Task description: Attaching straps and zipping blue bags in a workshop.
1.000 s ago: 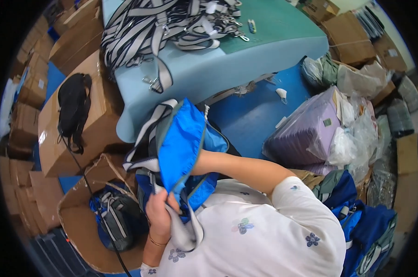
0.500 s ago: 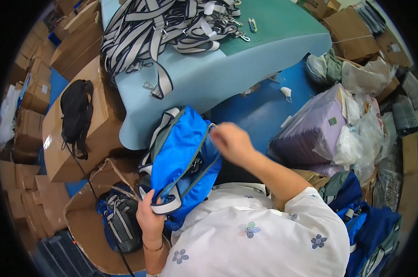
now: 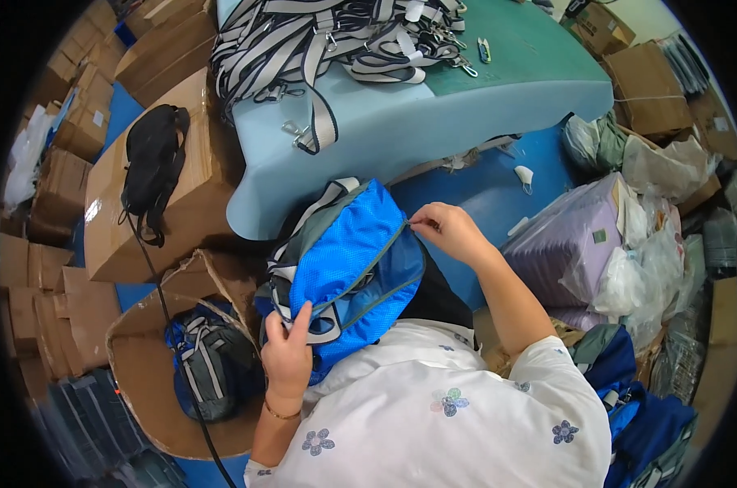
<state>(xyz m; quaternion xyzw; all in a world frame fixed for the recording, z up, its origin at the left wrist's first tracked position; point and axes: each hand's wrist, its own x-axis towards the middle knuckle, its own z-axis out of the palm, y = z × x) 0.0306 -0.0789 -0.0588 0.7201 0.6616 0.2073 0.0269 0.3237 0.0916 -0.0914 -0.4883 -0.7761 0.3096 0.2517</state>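
A bright blue bag (image 3: 344, 244) with grey side panels and a striped webbing strap (image 3: 328, 324) lies slanted across my lap. My left hand (image 3: 287, 355) grips its near left end beside the strap, index finger stretched along the fabric. At the far right end, my right hand (image 3: 451, 232) pinches what looks like the zipper pull, where a grey-edged zip line meets the corner. A darker blue panel shows between two such lines. The pull itself is mostly covered by my fingertips.
Striped straps with metal hooks (image 3: 328, 49) are heaped on the covered table (image 3: 531, 69), near small thread snips (image 3: 484, 50). An open carton (image 3: 141, 366) on my left holds another bag (image 3: 210, 366). A black pouch (image 3: 155, 154) lies on a box. More blue bags (image 3: 637, 415) sit at right.
My right hand has moved from a blurred position above the bag to a pinch at its far right corner. The bag's zipped side looks more stretched out. The whole view has shifted slightly.
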